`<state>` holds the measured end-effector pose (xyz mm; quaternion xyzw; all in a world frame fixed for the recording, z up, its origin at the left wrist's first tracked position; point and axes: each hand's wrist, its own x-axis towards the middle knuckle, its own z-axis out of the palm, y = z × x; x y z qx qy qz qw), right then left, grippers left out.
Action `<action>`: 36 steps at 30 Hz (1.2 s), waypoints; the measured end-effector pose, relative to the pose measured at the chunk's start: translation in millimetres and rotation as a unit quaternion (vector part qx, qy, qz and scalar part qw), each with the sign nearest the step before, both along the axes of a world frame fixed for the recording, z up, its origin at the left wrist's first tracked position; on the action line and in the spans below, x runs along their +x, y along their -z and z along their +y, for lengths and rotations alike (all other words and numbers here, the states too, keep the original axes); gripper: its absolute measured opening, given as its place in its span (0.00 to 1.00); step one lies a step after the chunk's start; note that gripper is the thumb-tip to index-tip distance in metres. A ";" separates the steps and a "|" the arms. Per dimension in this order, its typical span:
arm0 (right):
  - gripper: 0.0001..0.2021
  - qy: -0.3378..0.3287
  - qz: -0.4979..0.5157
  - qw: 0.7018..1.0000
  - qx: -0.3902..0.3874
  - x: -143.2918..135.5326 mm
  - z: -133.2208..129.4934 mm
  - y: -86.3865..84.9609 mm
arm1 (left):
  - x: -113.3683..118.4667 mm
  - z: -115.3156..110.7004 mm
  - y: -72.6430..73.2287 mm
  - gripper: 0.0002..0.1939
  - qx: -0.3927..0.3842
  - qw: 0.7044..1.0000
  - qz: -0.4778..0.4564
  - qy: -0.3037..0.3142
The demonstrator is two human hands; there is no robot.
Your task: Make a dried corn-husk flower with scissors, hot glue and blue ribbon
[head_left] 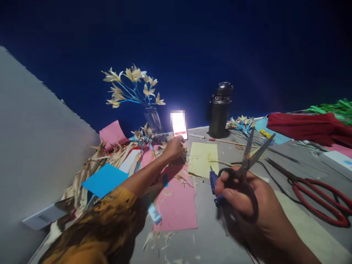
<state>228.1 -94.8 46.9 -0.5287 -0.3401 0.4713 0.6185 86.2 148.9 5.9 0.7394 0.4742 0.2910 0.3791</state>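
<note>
My right hand (253,201) holds black-handled scissors (246,161), thumb and fingers through the loops, blades spread and pointing up and away. Just left of these fingers lies a blue glue gun (213,181) with its tip toward the back. My left hand (176,148) is stretched far forward at the lower edge of a lit phone (179,126) that stands upright. Its fingers are curled; whatever they pinch, if anything, is hidden. Under my left forearm lies a pink paper sheet (177,209) strewn with dry husk scraps. A yellow sheet (202,152) lies right of the left hand.
Husk-like flowers (134,75) rise from a glass vase (153,119) at the back left. A dark flask (219,113) stands near the wall. Large red-handled scissors (316,194) lie at right, below red cloth (302,126). Blue paper (106,179) covers dried husks (82,176) at left.
</note>
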 end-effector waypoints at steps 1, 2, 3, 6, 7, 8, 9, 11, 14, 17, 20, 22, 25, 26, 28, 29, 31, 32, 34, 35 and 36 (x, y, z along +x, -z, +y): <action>0.15 -0.012 -0.017 1.000 -0.011 2.5 -2.2 0.0 | 3.8 4.3 2.0 0.16 0.003 1.000 0.003 0.004; 0.14 -0.023 -0.036 0.999 -0.022 5.0 -4.4 0.6 | 6.2 7.4 3.0 0.16 0.003 1.000 0.003 0.008; 0.12 -0.034 -0.054 0.997 -0.037 7.5 -6.7 2.1 | 7.3 9.7 2.7 0.15 0.001 1.000 0.000 0.010; 0.14 -0.048 -0.081 0.992 -0.079 14.4 -15.5 11.1 | 2.5 11.3 -8.1 0.13 -0.005 0.999 -0.030 0.012; 0.15 -0.049 -0.081 0.992 -0.088 16.3 -18.9 15.5 | -1.6 10.0 -15.3 0.11 -0.009 0.999 -0.045 0.011; 0.17 -0.051 -0.080 0.991 -0.094 17.9 -22.4 20.3 | -6.9 7.8 -24.4 0.09 -0.015 0.998 -0.062 0.013; 0.18 -0.057 -0.077 0.991 -0.098 19.1 -25.9 25.5 | -13.5 4.5 -35.2 0.07 -0.019 0.996 -0.085 0.007; 0.21 -0.069 -0.073 0.989 -0.105 19.3 -32.4 35.9 | -29.9 -5.6 -61.1 0.08 -0.031 0.990 -0.137 -0.004; 0.21 -0.105 -0.066 0.985 -0.118 12.2 -38.4 48.8 | -57.4 -30.3 -105.6 0.09 -0.058 0.951 -0.305 -0.001; 0.21 -0.155 -0.045 0.979 -0.124 -5.8 -35.7 54.5 | -75.8 -64.4 -146.1 0.12 -0.119 0.869 -0.480 0.009; 0.26 -0.171 0.000 0.981 -0.094 -29.4 -23.3 51.9 | -78.9 -98.7 -172.8 0.15 -0.131 0.820 -0.557 0.019; 0.29 -0.193 0.032 0.978 -0.076 -43.3 -12.5 48.0 | -75.9 -117.5 -183.6 0.16 -0.122 0.819 -0.559 0.028; 0.29 -0.188 0.057 0.977 -0.084 -55.5 0.2 43.7 | -71.5 -136.1 -194.5 0.17 -0.074 0.838 -0.540 0.036; 0.27 -0.166 0.056 0.981 -0.089 -56.6 2.4 43.3 | -71.1 -139.3 -197.3 0.18 -0.050 0.853 -0.520 0.012; 0.23 -0.113 0.042 0.987 -0.102 -54.1 3.7 43.8 | -72.8 -140.6 -201.6 0.17 -0.009 0.882 -0.469 -0.052; 0.22 -0.092 0.031 0.989 -0.109 -50.6 2.9 44.8 | -74.9 -139.0 -203.0 0.16 0.003 0.890 -0.449 -0.074; 0.20 -0.075 0.009 0.990 -0.118 -40.8 -1.5 47.5 | -81.6 -132.6 -204.2 0.17 0.001 0.896 -0.438 -0.075; 0.20 -0.076 -0.001 0.990 -0.121 -35.1 -4.8 49.3 | -86.1 -128.6 -203.9 0.17 -0.008 0.895 -0.441 -0.060; 0.19 -0.082 -0.003 0.989 -0.126 -24.3 -13.0 52.9 | -96.7 -120.9 -200.7 0.16 -0.030 0.900 -0.434 -0.027; 0.18 -0.088 -0.006 0.987 -0.132 -19.6 -17.5 54.5 | -102.5 -117.8 -197.5 0.14 -0.032 0.907 -0.419 -0.015; 0.18 -0.090 -0.012 0.987 -0.134 -15.5 -21.8 55.8 | -108.5 -115.5 -192.9 0.12 -0.027 0.917 -0.399 0.000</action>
